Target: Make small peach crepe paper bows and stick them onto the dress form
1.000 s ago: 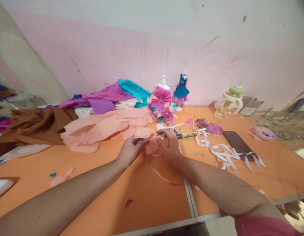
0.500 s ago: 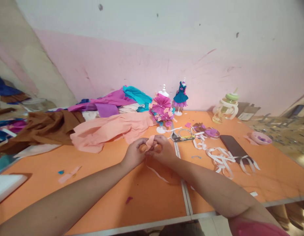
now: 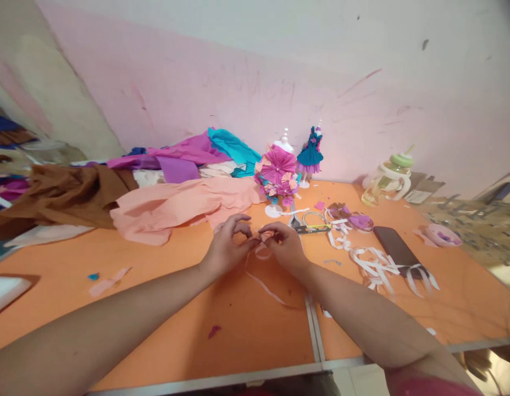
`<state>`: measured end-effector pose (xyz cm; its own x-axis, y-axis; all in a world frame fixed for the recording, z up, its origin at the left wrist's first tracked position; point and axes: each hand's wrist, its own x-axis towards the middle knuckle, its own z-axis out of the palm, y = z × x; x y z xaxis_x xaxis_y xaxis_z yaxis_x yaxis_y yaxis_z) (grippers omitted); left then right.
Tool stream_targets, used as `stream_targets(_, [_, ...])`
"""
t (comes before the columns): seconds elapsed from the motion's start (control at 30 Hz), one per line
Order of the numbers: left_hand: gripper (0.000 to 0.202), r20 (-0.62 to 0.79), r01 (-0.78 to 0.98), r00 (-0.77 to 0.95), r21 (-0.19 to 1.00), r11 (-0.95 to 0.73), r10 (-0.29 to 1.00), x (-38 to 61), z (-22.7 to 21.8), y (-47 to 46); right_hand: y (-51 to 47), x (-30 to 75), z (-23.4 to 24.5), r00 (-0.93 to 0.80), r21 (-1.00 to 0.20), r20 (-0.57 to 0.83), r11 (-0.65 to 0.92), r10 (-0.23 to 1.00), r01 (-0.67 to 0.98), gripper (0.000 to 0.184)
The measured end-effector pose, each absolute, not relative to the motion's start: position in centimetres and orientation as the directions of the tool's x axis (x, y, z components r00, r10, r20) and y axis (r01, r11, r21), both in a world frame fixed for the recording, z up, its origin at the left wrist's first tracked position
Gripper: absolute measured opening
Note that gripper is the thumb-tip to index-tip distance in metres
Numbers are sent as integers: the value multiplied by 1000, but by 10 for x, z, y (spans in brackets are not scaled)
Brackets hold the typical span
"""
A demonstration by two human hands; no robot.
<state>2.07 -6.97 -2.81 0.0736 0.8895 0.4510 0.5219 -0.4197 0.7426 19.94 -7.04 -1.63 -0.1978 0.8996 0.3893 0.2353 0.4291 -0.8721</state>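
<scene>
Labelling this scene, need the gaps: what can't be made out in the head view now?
All in the head view:
Peach piece: full shape hidden by the left hand and right hand.
White object: cut off by the left edge; can't tell what it is.
Scrawl on the wall: too faint to read.
Bowl: purple contents too small and blurred.
</scene>
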Motion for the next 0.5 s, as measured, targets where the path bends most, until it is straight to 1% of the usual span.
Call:
stream_targets(0.03, [52, 477, 525, 90, 723, -449, 874, 20, -28, -70, -69, 200, -17, -201, -871, 387, 429, 900, 239, 15])
stream_targets(0.07, [54, 513, 543, 126, 681, -492, 849, 20, -28, -70, -68, 200, -17, -208, -867, 389, 433, 897, 245, 14])
stream_targets(0.1, [49, 548, 564, 169, 628, -537, 819, 19, -28, -70, -67, 200, -18, -218, -860, 396, 443, 892, 255, 14])
stream_targets(0.17, [32, 598, 583, 222, 552, -596, 770, 18, -29, -70, -66, 201, -20, -233, -843, 409, 463, 882, 272, 13])
stream_targets(0.23, [20, 600, 594, 230, 537, -599, 766, 16, -30, -69, -67, 201, -20, -236, -840, 413, 468, 879, 273, 12])
stream_targets(0.37, [17, 545, 627, 224, 554, -548, 808, 12, -34, -66, -69, 200, -18, -257, -876, 363, 422, 896, 233, 14])
stream_targets(0.43, [16, 551, 656, 209, 534, -534, 808, 10, -34, -66, -70, 199, -16, -273, -875, 343, 411, 899, 256, 19])
stream_targets(0.5, [14, 559, 690, 206, 499, -524, 803, 10, -34, -67, -70, 198, -17, -278, -849, 342, 422, 897, 318, 28])
